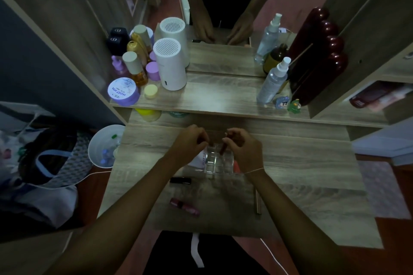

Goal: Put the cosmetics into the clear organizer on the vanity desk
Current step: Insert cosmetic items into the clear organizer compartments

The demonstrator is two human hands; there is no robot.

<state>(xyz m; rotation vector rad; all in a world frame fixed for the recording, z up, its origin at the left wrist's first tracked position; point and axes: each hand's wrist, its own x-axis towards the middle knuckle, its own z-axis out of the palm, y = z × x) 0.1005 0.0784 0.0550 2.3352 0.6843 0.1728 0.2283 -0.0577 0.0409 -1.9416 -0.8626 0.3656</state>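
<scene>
Over clear gridded organizer (pixel 215 159): right hand (pixel 242 148) pinching reddish-brown tube (pixel 223 149).

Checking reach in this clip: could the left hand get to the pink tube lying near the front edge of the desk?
Probably yes. The pink tube lies in the open on the desk, nothing on or against it, just below the left hand, which is busy at the clear organizer and would have to let go first.

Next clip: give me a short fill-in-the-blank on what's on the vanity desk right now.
1. Both hands hover over the clear organizer, the right hand holding a slim ____ tube.
2. The pink tube lies on the desk ____ the black tube from the camera's view.
3. The silver stick lies to the ____ of the organizer.

Missing words: red; below; right
</scene>
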